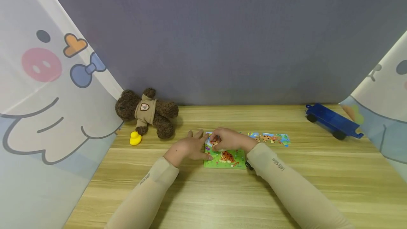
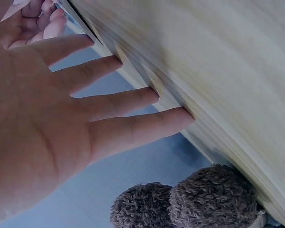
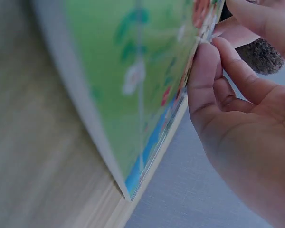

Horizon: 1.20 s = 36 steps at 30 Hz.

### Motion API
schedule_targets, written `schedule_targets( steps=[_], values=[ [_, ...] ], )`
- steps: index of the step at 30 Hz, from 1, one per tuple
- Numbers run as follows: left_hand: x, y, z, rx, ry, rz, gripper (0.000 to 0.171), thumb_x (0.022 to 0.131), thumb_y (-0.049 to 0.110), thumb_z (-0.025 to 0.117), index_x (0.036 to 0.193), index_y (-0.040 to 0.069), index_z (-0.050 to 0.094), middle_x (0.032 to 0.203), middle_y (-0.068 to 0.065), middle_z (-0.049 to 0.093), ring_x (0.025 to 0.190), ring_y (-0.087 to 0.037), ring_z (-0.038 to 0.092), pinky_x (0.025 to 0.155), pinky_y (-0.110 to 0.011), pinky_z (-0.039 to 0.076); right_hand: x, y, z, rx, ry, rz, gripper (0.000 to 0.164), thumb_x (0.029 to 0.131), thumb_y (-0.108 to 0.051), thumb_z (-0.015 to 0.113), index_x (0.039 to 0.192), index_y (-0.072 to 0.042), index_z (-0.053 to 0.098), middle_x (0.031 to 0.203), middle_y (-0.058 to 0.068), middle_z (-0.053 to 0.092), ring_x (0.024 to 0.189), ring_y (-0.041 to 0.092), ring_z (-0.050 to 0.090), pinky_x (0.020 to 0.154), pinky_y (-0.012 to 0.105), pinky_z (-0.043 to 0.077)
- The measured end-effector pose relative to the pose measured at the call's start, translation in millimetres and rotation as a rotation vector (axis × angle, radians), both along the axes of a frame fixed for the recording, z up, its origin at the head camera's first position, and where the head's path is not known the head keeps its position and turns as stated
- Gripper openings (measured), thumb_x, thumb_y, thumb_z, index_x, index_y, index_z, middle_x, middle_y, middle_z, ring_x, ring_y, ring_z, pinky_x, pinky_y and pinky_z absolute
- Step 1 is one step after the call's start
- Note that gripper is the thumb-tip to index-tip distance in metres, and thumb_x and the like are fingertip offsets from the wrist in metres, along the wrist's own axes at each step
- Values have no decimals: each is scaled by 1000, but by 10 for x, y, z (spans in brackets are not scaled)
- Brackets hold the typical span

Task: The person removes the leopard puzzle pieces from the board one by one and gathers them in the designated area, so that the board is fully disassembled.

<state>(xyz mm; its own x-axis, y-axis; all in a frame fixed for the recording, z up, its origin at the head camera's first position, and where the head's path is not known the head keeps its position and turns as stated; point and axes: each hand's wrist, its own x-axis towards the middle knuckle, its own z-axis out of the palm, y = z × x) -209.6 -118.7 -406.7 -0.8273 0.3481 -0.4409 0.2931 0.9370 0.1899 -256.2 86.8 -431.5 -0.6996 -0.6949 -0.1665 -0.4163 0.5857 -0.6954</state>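
Observation:
A jigsaw puzzle board [image 1: 219, 163] with a green ground and a spotted leopard lies flat on the table. My right hand [image 1: 230, 139] bends over its upper part, thumb and fingertips pinching a small puzzle piece [image 1: 214, 144] against the picture; the fingers partly hide it. In the right wrist view, the curled fingertips [image 3: 206, 52] meet the board's surface. My left hand [image 1: 190, 147] lies at the board's left edge with fingers spread and the thumb on its green part. From the left wrist, those straight fingers [image 2: 137, 130] reach down to the tabletop.
Right of the board lie several leopard puzzle pieces [image 1: 268, 138] in a strip. A brown teddy bear [image 1: 146, 111] and a yellow rubber duck [image 1: 135, 138] are at the left. At the back right stands a blue toy wagon [image 1: 332, 118]. A grey partition [image 1: 222, 45] borders the wooden table [image 1: 203, 200].

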Motion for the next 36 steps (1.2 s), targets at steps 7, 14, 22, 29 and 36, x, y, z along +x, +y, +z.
schedule_targets(
  steps=[7,14,22,29,36],
  values=[
    [-6,-5,-24,-7,-2,-9,101,98,68,65,174,21,18,182,-14,10,162,-60,11,125,-72,37,14,-25,-16,12,15,5,28,94,-16,82,118,-9,72,118,6,64,97,13,56,87,28,52],
    [1,-6,-9,-18,7,-16,100,99,68,64,174,21,17,182,-15,10,161,-62,12,124,-72,37,-2,-45,-24,19,19,37,25,94,-16,82,116,-10,72,116,5,64,99,13,57,89,28,53],
    [8,5,-1,-22,13,-17,101,98,68,65,174,20,19,182,-16,12,160,-63,13,126,-72,35,-6,-46,-20,28,-19,52,27,96,-14,79,120,-9,69,116,5,64,99,13,56,90,29,52],
    [3,5,0,-16,11,-10,101,98,67,67,173,20,20,182,-15,12,161,-62,13,126,-72,35,-15,-55,-36,2,-38,61,30,94,-12,81,121,-6,68,115,5,64,99,13,56,88,28,52],
    [1,14,-10,-15,14,-4,101,97,68,67,173,20,21,182,-14,12,161,-61,14,125,-72,36,-6,-41,-47,-5,-62,56,31,95,-11,79,123,-6,65,114,6,60,98,16,54,86,29,51]
  ],
)
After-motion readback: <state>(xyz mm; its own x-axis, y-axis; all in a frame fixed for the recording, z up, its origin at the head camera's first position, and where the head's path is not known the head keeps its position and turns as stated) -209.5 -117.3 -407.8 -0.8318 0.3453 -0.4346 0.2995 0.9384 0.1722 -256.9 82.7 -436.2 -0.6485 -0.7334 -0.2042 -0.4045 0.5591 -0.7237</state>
